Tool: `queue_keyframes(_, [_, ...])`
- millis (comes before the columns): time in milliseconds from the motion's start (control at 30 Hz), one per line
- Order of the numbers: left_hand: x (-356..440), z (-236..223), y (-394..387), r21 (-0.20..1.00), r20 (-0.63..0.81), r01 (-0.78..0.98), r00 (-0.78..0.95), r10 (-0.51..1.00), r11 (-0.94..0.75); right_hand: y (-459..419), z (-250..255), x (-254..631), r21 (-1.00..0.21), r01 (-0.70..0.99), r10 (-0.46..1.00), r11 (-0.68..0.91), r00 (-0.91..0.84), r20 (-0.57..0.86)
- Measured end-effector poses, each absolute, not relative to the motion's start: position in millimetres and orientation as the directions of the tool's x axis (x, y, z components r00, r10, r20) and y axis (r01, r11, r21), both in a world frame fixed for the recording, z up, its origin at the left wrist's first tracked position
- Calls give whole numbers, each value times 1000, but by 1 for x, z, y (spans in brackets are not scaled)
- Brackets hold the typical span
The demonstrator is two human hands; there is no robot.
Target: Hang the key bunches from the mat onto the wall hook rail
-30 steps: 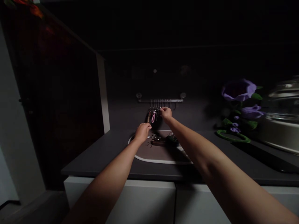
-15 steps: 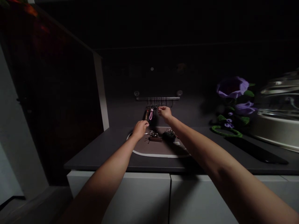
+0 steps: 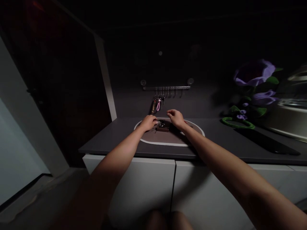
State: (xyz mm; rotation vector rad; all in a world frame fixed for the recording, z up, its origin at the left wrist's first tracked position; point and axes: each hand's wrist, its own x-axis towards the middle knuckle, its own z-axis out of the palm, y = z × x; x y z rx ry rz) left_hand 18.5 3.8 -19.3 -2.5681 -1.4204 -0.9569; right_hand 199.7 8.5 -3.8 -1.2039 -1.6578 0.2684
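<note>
My left hand [image 3: 148,122] is low over the left part of a brown oval mat [image 3: 163,138] with a pale rim. Its fingers are closed on some metal keys [image 3: 157,123] at the edge of a small pile. A dark brown block-like piece [image 3: 162,129] lies beside them. My right hand [image 3: 176,118] hovers above the mat's middle, fingers bent and slightly apart, with nothing visible in them. Behind, several keys [image 3: 163,100], a pink loop strap [image 3: 158,104] and a dark lettered strap [image 3: 153,106] hang from hooks on a clear rail [image 3: 168,88].
The dark countertop [image 3: 103,135] sits on white cabinets [image 3: 144,179]. To the right are purple flowers [image 3: 263,97] with a green ring base [image 3: 237,123], a flat black slab [image 3: 266,140] and a large pale container with a shiny top [image 3: 290,119]. Light is dim.
My right hand has come down from the hanging keys to above the mat. My left hand has moved in to the pile. The view has tilted downward.
</note>
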Motion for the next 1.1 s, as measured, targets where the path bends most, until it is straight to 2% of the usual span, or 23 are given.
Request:
queue_keyframes(167, [18,-23,6,188,476,815,412,777,-547,-3,-7,203,-443,764,800,468,-154,580])
queue_keyframes(267, [17,-25,7,179,449,821,422,788,-542,-4,-6,201,-379,801,808,464,-207,552])
queue_keyframes(467, [16,-27,12,168,453,825,422,786,-540,0,-6,197,-328,810,796,486,-255,548])
queue_keyframes(700, [17,-26,12,251,475,846,316,821,-471,0,-6,193,-286,818,784,499,-286,550])
queue_keyframes(933, [17,-21,10,292,566,813,278,776,-504,-2,-3,191,-287,815,785,503,-292,546])
queue_keyframes(1100, [19,-17,9,403,629,741,202,751,-537,-2,-2,191,-270,817,781,510,-307,544])
